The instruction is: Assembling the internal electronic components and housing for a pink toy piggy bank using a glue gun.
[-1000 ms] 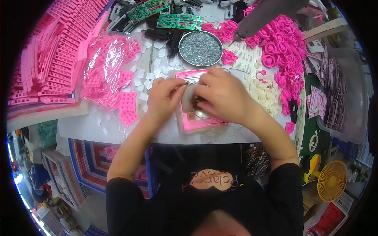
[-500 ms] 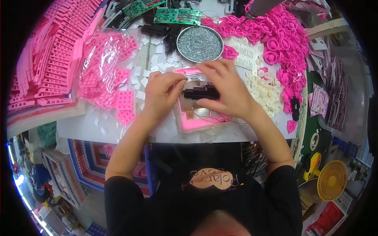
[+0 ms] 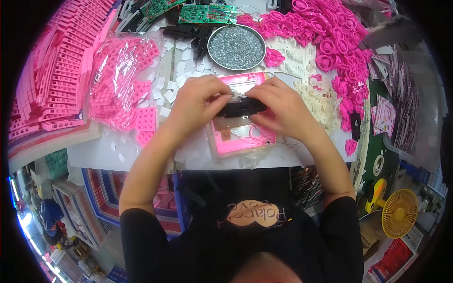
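A pink plastic frame [image 3: 227, 147] lies on the table before me, with thin wires trailing from its right side. Over its middle is a black plastic part [image 3: 232, 110]. My right hand [image 3: 282, 107] grips the right end of that part between thumb and fingers. At its left end, my left hand [image 3: 200, 100] is closed, thumb against fingertips, near a small pale piece [image 3: 236, 98]. Whether the left fingers hold that piece or the black part is hidden. Beyond the frame stands a round metal dish [image 3: 237, 48] full of small silvery screws.
Bagged pink keypads [image 3: 120, 80] and stacked pink strips [image 3: 61, 66] lie left. Green circuit boards [image 3: 207, 14] are at the back. Pink rings [image 3: 330, 52] and white round pieces [image 3: 314, 104] are heaped right. A dark tool [image 3: 387, 34] hangs at upper right. Paper scraps [image 3: 169, 96] litter the table.
My right hand has closed on the black part, which has turned and shifted slightly. My left hand has moved a little right. The hanging tool has swung right.
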Available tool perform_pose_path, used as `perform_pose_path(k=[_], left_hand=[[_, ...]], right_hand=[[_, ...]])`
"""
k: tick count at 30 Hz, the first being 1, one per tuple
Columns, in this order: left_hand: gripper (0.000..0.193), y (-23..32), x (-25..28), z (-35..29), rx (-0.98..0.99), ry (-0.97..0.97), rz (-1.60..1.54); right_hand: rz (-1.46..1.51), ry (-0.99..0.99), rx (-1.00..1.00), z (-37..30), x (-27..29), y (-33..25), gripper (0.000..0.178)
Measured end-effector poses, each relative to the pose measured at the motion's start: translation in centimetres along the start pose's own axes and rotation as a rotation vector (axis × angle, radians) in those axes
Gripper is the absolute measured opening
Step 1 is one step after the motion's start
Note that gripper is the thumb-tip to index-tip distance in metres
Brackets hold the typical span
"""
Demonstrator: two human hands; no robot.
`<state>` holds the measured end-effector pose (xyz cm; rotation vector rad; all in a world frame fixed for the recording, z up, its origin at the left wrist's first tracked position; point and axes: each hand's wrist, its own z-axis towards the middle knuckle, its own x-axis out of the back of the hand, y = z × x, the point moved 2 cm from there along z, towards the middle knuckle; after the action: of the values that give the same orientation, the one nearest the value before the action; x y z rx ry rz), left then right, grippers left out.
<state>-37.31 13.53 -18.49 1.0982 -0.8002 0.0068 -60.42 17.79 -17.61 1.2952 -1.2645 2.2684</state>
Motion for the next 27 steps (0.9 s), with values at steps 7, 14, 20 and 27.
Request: perform_pose_path(k=[7, 14, 20, 27], left_hand=[[0.011, 0.4, 1.2, 0.8, -0.146, -0.155, 0.144], [0.018, 0.9, 1.0, -0.4, -0.166, -0.267, 0.370], [0.023, 1.2, 0.4, -1.8, -0.102, -0.158, 0.211], [0.022, 2.3, -0.1, -2.1, 0.019, -0.063, 0.225]], right_hand=[[0.049, -0.039, -0.038, 1.0, -0.2, -0.5, 0.056], [-0.014, -0.094, 0.032, 1.4, -0.4, -0.7, 0.052], [-0.025, -0.132, 0.027, 2.0, -0.5, -0.8, 0.051], [-0.037, -0.101, 0.041, 1.7, -0.2, -1.1, 0.053]])
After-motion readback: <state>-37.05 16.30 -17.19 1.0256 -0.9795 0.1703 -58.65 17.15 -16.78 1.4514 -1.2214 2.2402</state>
